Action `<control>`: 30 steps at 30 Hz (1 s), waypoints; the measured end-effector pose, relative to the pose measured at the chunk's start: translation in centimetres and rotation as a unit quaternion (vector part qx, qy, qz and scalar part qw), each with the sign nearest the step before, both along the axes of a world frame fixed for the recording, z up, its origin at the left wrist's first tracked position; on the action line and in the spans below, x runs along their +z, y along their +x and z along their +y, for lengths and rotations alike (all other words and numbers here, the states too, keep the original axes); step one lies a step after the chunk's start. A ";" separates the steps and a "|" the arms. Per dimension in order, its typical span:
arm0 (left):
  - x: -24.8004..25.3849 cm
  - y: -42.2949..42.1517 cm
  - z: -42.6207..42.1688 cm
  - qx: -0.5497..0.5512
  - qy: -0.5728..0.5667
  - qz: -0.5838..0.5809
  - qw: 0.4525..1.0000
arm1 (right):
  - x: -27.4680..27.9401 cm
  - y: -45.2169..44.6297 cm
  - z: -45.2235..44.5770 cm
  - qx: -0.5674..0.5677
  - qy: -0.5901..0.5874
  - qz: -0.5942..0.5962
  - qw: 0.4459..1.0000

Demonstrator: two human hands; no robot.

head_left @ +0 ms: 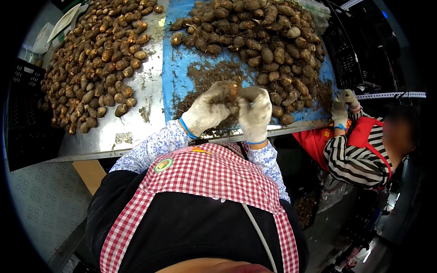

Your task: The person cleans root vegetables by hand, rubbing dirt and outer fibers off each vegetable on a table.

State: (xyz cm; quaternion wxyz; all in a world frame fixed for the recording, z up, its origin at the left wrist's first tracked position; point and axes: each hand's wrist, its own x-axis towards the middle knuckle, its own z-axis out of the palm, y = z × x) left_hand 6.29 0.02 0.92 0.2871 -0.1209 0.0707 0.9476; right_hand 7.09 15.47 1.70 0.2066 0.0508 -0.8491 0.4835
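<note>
In front of my chest, at the near edge of the table, my left hand [208, 110] in a soiled white knit glove is closed around a small brown taro [233, 89]. Its lit end shows between the two hands. My right hand [255, 113], also gloved, has its fingers curled in a pinch right beside the taro; what they grip is hidden. Beyond them, a heap of hairy, dirt-covered taros [273, 45] lies on a blue sheet [178, 59]. Loose soil and root fibres [214, 73] are scattered under and ahead of my hands.
Cleaner-looking taros [104, 68] are piled on the bare metal table [150, 82] at left. Black crates [25, 113] stand at the far left and more black crates [348, 45] at right. A co-worker in striped sleeves [350, 159] and gloves is at the table's right.
</note>
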 end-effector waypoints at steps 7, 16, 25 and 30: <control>0.8 -0.9 -1.6 -0.007 0.088 0.033 0.996 | 1.2 -1.1 3.4 -0.027 0.116 -0.104 0.987; -0.1 -0.2 -1.8 0.022 -0.359 0.372 0.856 | 3.9 -0.1 -0.7 0.050 0.165 -0.032 0.985; 1.4 -5.5 -10.2 0.180 -0.066 -0.005 0.981 | -0.6 -2.0 1.6 0.009 0.309 -0.215 0.926; -0.5 -5.9 -13.6 0.152 -0.082 -0.083 0.982 | 0.1 -2.1 -1.2 0.059 0.375 -0.097 0.920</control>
